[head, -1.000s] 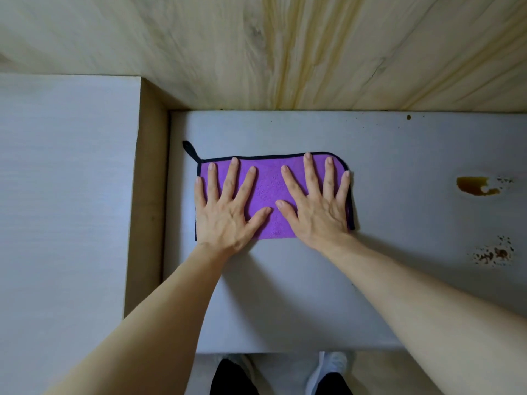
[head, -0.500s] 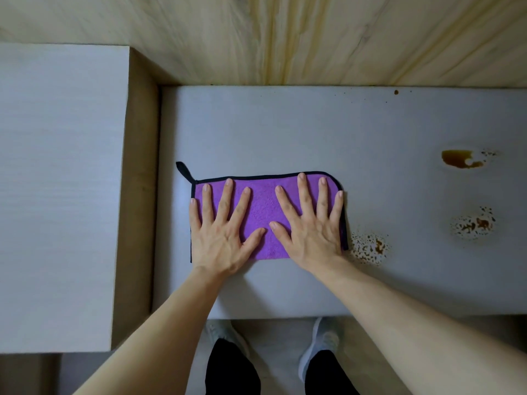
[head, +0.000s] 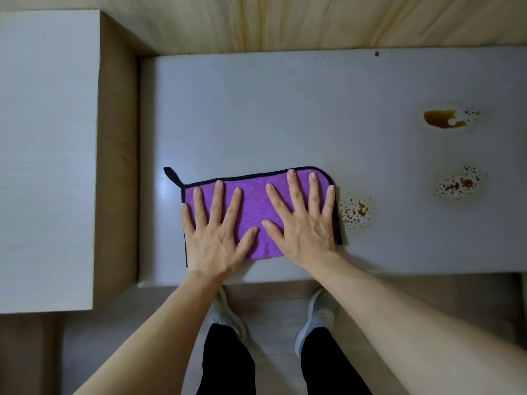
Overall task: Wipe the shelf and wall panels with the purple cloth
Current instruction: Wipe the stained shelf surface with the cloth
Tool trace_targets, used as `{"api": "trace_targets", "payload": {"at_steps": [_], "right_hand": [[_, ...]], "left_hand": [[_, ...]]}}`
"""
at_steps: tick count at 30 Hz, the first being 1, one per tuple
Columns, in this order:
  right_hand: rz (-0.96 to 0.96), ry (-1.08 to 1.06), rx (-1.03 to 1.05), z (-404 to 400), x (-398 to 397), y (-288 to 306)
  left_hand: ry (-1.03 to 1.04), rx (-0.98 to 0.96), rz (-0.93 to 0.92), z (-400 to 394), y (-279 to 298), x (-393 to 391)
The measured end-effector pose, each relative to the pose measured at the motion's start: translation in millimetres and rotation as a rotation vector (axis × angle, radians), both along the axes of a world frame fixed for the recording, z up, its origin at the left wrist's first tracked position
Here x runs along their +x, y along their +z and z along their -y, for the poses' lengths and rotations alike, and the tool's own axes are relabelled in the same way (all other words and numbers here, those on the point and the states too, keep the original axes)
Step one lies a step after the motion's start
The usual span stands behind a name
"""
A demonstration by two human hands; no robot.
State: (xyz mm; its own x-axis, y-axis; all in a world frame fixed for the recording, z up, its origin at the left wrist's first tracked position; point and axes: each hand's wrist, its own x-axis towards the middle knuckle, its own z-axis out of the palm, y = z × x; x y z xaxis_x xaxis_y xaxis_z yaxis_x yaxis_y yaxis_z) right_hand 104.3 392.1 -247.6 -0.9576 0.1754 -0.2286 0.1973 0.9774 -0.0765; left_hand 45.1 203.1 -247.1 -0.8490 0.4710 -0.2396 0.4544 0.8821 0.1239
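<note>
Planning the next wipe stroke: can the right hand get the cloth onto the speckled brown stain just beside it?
Probably yes. The right hand lies flat on the purple cloth, and the speckled stain sits just past the cloth's right edge on the bare shelf, with nothing between them.

Dim, soft even light; faint shadows; sharp focus; wide-angle edge distortion.

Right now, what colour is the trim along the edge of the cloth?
Black: the purple cloth has black piping and a black hanging loop, clear in the head view.
</note>
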Motion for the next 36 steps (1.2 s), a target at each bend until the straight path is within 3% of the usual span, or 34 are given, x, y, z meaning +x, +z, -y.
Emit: {"api": "trace_targets", "payload": {"at_steps": [36], "right_hand": [[0.008, -0.012, 0.003, -120, 104, -2]], "left_hand": [[-0.053, -0.048, 0.039, -120, 0, 91]]}}
